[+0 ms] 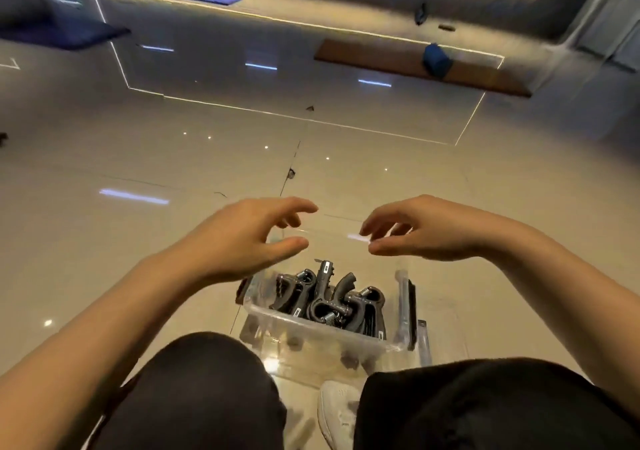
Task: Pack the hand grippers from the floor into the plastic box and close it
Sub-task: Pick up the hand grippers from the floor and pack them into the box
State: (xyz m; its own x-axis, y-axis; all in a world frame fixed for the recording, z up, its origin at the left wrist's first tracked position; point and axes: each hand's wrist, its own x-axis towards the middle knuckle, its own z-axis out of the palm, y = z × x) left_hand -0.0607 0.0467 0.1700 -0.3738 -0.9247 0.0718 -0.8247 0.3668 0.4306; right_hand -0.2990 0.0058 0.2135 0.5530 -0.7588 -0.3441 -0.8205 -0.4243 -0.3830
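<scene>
Item: plastic box [263,314], clear, standing on the tiled floor [138,158] directly in front of the crouching person's knees. Black latches sit on its two short ends.

Contents: black hand grippers [329,299], several, piled inside the box; one handle stands slightly above the rim. No others are visible on the tiles around the box.

Lid [325,231]: transparent, hard to make out, apparently held above the far side of the box.

Left hand [249,238]: above the box's far left corner, fingers and thumb curved as if pinching the lid's edge; the contact itself cannot be confirmed.

Right hand [429,229]: above the far right corner, the same curved pose, the same doubt.

Step in hand, by judgement: closing. To do it well, bring the lid down level and square over the rim, line up all four corners, and press the upright handle flat first if it fouls the lid. Then press both ends evenly and swing each latch up until it catches.

Also beyond the box: white shoe [337,411] beside the near wall.
</scene>
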